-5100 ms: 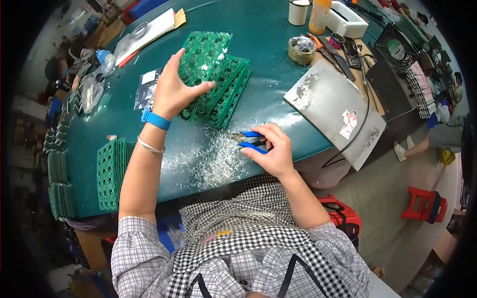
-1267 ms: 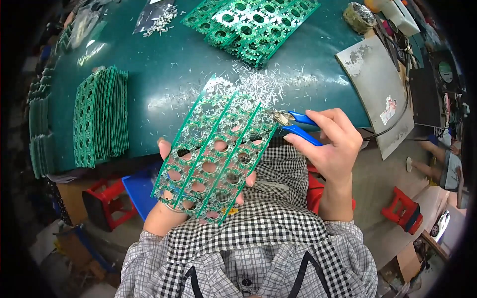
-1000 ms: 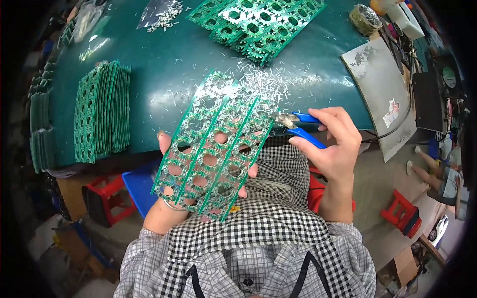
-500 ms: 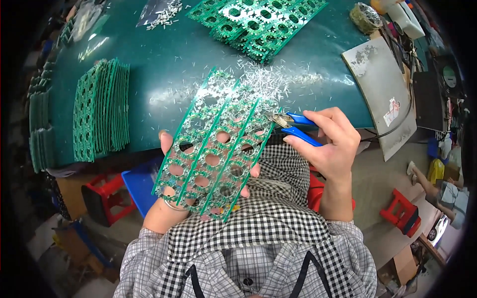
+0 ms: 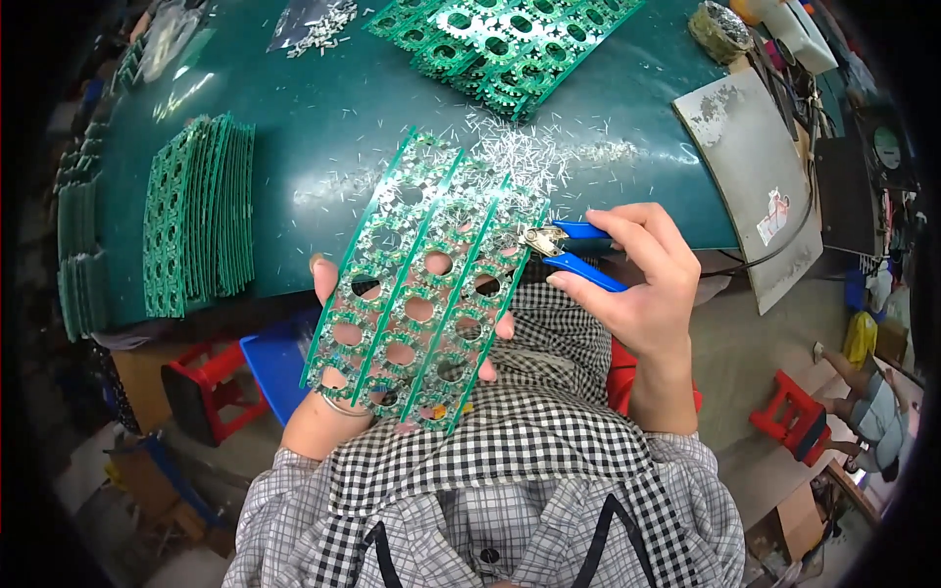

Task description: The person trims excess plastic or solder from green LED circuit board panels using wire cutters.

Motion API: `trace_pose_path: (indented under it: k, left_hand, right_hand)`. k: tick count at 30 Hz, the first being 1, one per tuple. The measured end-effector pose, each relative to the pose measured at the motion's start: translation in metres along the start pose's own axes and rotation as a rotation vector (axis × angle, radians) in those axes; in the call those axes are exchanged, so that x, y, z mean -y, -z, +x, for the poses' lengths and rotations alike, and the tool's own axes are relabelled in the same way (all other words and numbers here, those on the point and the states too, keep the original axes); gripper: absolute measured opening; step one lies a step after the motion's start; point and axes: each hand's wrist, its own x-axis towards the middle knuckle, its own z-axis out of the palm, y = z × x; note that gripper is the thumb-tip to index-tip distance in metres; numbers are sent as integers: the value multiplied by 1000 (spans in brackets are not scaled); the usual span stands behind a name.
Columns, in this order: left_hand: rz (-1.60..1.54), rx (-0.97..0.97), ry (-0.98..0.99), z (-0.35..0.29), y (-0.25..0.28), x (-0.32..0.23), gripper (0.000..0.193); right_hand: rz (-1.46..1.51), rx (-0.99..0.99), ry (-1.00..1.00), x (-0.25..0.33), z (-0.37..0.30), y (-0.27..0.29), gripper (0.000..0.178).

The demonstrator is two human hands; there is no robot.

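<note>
Beyond the board point(image 5: 428, 286), slivers point(image 5: 524, 162) litter the green table point(image 5: 314, 118) (red stools point(image 5: 787, 419) below)

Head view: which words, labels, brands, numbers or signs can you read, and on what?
None can be read.
Held green circuit panel: any markings are too small.
Blue-handled cutters: no readable mark.
Sticker on the grey plate: reddish picture; any lettering too small.
</note>
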Motion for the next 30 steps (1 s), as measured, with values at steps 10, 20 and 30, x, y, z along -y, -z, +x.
trace_pose_path:
  k: [10,20,30]
  left_hand:
    - [46,-75,-17,1,-7,3,122]
    - [179,7,-225,-4,-5,-10,122]
    - [287,158,-238,-8,2,-18,131]
  right_hand:
    - [-17,10,3,0,-6,2,53]
    - [1609,195,-687,-29,-29,-11,59]
    - [1985,299,-734,-28,-30,-20,70]
